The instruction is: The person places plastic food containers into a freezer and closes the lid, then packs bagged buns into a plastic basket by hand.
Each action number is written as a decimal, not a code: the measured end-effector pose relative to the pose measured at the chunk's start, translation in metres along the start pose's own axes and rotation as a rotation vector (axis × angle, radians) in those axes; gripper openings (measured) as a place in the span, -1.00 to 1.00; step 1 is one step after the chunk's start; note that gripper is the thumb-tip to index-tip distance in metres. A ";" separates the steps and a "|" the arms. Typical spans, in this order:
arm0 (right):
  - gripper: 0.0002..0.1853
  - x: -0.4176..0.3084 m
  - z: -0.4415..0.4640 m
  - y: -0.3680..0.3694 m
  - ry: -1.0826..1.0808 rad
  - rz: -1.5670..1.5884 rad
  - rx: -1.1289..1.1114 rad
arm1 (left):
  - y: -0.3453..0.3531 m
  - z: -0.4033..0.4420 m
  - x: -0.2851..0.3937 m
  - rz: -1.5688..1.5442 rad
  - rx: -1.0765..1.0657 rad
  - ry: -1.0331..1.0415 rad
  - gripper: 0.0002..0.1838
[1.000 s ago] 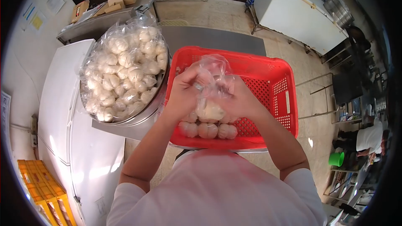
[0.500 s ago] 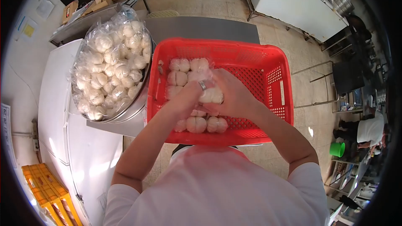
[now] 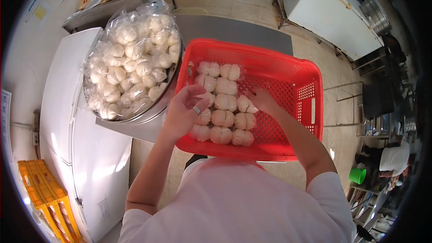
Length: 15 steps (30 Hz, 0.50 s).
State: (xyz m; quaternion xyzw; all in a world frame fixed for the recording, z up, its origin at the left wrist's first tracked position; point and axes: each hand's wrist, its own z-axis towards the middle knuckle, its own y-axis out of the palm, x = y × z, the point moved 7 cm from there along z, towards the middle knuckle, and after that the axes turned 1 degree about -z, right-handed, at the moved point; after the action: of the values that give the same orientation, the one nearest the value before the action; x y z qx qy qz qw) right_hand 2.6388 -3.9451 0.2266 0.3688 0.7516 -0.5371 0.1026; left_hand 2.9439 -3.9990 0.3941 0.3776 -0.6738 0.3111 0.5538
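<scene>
"While we look down into the red crate (image 3: pixel 265 54), how far along are we?"

"Partway, by our read. Wrapped packs (image 3: pixel 223 118) of pale dough balls sit on its left side: two columns running from far wall to near wall, third column started from the near end."

"Third column count?"

"Two packs lined up. Farther up, an end pack (image 3: pixel 246 104) sits a bit askew, at our right hand (image 3: pixel 264 102)."

"Grip on that one?"

"Our right fingers are up against its outer side. We can't tell if we pinch it or only rest against it."

"Left?"

"Our left hand (image 3: pixel 181 113) holds nothing: fingers loosely bent, thumb apart, over the left column. It hides part of the packs there; contact, we can't tell."

"What's left?"

"Right of the packs we see the crate's perforated floor, so we judge there's room for more. Just left of the crate stands a round metal pot (image 3: pixel 158 107), heaped above its rim with bagged balls (image 3: pixel 128 65) in loose clear plastic. Too jumbled for us to count."

"Crate stable?"

"Looks it. We have it on the grey table (image 3: pixel 238 30)."
</scene>
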 end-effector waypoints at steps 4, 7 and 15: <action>-0.32 -0.007 0.000 0.022 0.118 0.055 -0.013 | -0.018 -0.008 -0.003 -0.055 0.051 -0.001 -0.67; -0.26 -0.017 -0.007 0.031 -0.106 -0.094 0.219 | -0.044 -0.006 -0.003 -0.047 0.117 0.112 -0.71; -0.20 -0.054 -0.026 0.034 0.053 -0.243 0.158 | -0.194 0.077 -0.028 0.998 0.773 0.152 -0.33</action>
State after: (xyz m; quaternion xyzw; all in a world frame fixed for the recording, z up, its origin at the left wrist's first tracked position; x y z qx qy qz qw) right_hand 2.7065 -3.9410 0.2421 0.2963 0.7484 -0.5932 -0.0124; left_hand 3.0730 -4.1598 0.3518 0.1675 -0.5665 0.7784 0.2122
